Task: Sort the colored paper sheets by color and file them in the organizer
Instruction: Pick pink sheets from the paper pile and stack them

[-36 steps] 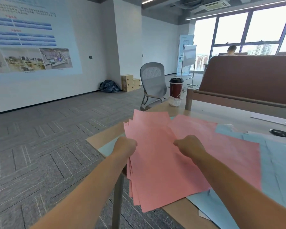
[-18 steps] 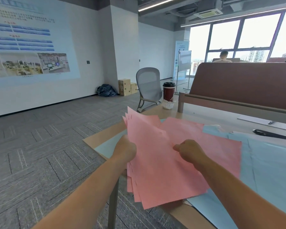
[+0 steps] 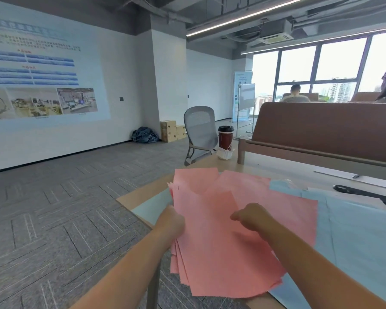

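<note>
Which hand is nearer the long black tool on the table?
Right. Your right hand, pinching the pink paper sheets, is left of the long black tool; your left hand grips their left edge, farther away.

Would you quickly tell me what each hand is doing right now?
Left hand: grips the pink sheets at their left edge.
Right hand: curled over the pink sheets; whether it holds one cannot be told.

Both my bare forearms come in from below, the left from 7 o'clock and the right from 5, converging toward 12. My left hand [image 3: 172, 224] is curled, knuckles up, gripping the 9 o'clock edge of the pink sheets [image 3: 210, 253]. At its 3 o'clock, my right hand [image 3: 252, 217] curls its fingers onto the same sheets, thumb pointing to 9
</note>
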